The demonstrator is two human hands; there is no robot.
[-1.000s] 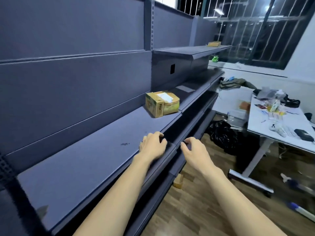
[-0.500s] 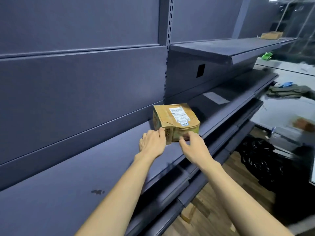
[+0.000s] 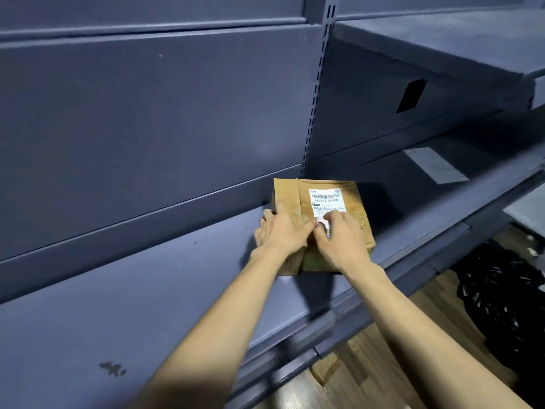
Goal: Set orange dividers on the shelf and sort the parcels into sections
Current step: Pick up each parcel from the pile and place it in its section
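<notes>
A brown cardboard parcel point(image 3: 290, 191) with a white shipping label point(image 3: 326, 199) sits on the dark blue-grey shelf point(image 3: 147, 290), close to the back panel and just right of the slotted upright point(image 3: 315, 93). My left hand point(image 3: 281, 231) grips the parcel's near left corner, fingers down its left side and thumb on top. My right hand point(image 3: 339, 240) lies on the parcel's top, its bent fingers on the lower part of the label. The two thumbs nearly touch. No orange divider is in view.
A higher shelf point(image 3: 442, 45) juts out at the upper right. A pale rectangular patch point(image 3: 436, 165) lies on the shelf further right. Lower shelves sit below the front edge. On the wooden floor lie a black bag point(image 3: 501, 305) and a cardboard piece point(image 3: 324, 369).
The view moved closer and turned toward the shelf. Both hands went from the shelf's front edge to the parcel's near side, and now sit on top of it, taking hold.
</notes>
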